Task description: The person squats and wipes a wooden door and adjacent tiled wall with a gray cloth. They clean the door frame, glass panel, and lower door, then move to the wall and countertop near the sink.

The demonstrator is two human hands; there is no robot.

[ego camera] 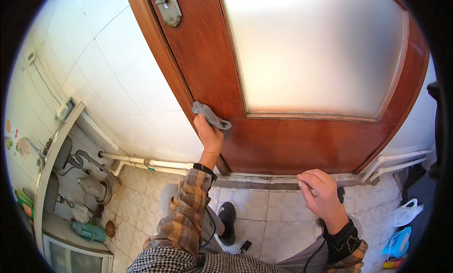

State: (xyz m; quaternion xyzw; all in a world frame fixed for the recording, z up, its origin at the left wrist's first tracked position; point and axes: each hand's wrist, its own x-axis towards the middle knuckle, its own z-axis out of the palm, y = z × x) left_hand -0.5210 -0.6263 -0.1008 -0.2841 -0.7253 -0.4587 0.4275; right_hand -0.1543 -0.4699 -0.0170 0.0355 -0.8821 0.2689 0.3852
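My left hand (209,133) grips a folded grey cloth (212,116) and presses it against the lower left part of a reddish-brown wooden door (283,142), beside the door frame. The cloth has a dark, dirty patch at its right end. My right hand (320,191) hangs before the door's lower edge, above the tiled floor, with nothing seen in it; its thumb and fingers are bent, tips slightly apart. The door holds a frosted glass pane (315,57) and, at the top left, a metal lock plate (168,7).
White pipes (166,164) run low along the wall on both sides of the door. At the left stands a sink counter (56,142) with drain pipes beneath and a green bottle-like container (88,231). A white jug (407,213) and blue package (398,242) lie at the right.
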